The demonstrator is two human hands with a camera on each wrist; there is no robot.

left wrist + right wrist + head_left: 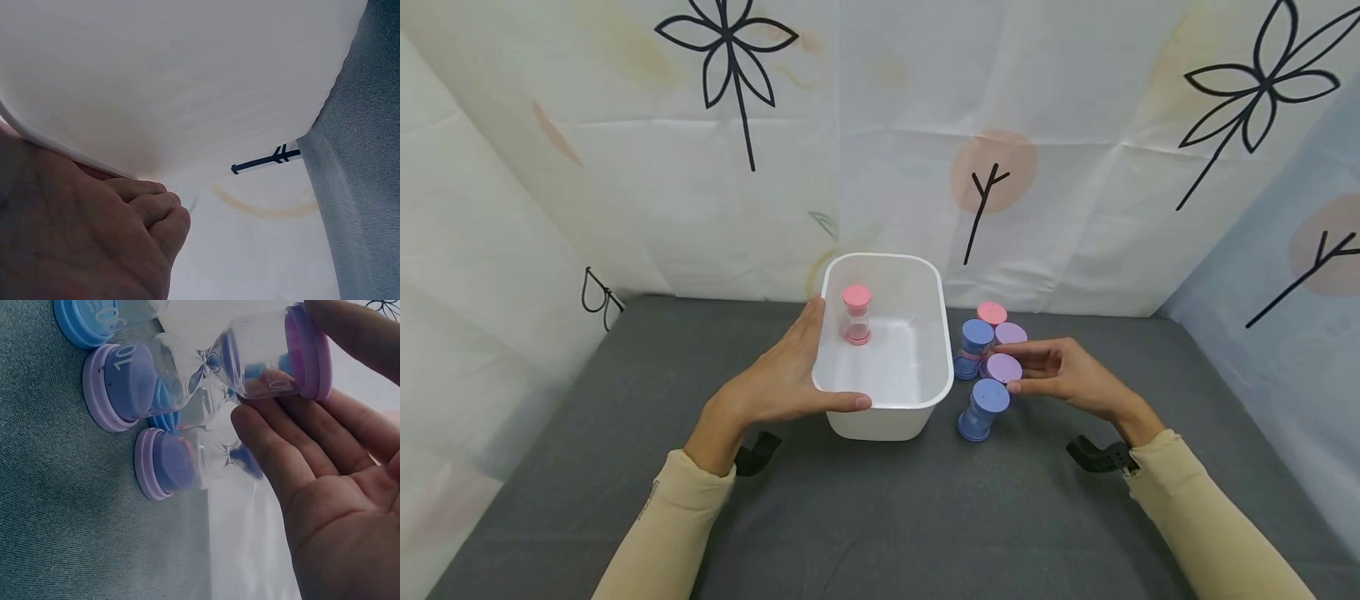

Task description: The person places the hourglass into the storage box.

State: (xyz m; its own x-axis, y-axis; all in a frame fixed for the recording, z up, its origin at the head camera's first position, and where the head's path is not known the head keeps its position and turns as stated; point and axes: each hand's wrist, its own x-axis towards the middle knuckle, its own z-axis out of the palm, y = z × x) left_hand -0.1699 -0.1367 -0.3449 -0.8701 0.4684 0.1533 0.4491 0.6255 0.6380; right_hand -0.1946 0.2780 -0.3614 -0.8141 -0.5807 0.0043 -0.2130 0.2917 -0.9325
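My left hand (pixel 778 379) grips the near left corner of a white plastic bin (pixel 883 427), thumb along the front rim and fingers on the left side. In the left wrist view, those fingers (pixel 165 215) bend against the bin's rim. Inside the bin stands a pink sand timer (pixel 857 298). To its right, my right hand (pixel 1067 379) pinches a purple sand timer (pixel 1003 367) by its upper cap. The right wrist view shows this timer (pixel 128 381) upright, marked 10, its lower cap by the cloth.
Around the held timer stand two blue sand timers (pixel 977 333) (pixel 988 397), another purple sand timer (pixel 1011 332) and a pink sand timer (pixel 992 312). Dark grey cloth (pixel 880 533) covers the table. A white printed curtain (pixel 895 192) hangs right behind the bin and along both sides.
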